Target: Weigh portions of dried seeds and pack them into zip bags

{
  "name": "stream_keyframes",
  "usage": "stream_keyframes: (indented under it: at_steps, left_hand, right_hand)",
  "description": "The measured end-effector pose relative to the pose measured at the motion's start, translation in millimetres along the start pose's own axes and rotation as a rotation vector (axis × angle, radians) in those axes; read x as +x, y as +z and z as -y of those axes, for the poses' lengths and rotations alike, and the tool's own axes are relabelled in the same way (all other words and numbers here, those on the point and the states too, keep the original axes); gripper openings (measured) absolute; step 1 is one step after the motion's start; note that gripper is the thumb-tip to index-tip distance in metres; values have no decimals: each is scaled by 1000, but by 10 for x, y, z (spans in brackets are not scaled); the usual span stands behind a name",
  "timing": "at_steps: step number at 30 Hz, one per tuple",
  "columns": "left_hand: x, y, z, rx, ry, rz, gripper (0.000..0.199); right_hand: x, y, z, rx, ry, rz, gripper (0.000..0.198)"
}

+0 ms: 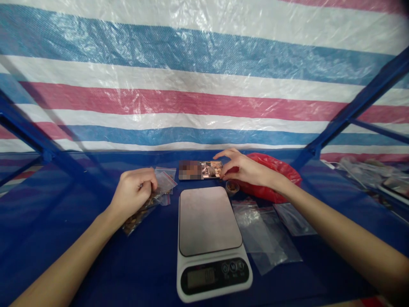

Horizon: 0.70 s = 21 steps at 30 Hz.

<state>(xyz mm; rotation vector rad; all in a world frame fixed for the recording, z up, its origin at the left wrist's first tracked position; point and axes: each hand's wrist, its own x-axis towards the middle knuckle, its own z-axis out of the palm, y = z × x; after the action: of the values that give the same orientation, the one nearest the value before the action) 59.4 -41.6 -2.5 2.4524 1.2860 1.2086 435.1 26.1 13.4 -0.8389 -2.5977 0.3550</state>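
Note:
My left hand is closed, fingers curled in, over a small pile of zip bags. One clear bag under it holds brown pieces; another bag with a red strip pokes out past the knuckles. What the fingers themselves grip is hidden. At the back, my right hand has its thumb and fingers apart at the right end of a phone with a lit picture on its screen. The fingertips are at its edge; whether they touch it I cannot tell. A small round cup with brown contents stands below this hand.
A white kitchen scale with a digital display stands in the middle. Flat clear zip bags lie to its right. Behind my right wrist is a red plastic bag. Blue frame bars slope at both sides before a striped sheet.

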Motion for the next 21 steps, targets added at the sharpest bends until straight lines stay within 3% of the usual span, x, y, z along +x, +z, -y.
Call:
stream_keyframes:
  at_steps: [9, 21]
  left_hand:
    - [-11, 11, 17, -6, 11, 10, 31]
    - [0, 27, 21, -18, 47, 23, 31]
  right_hand:
    - [111, 36, -31, 33, -143, 116, 11]
    - [19, 146, -64, -7, -132, 46, 15]
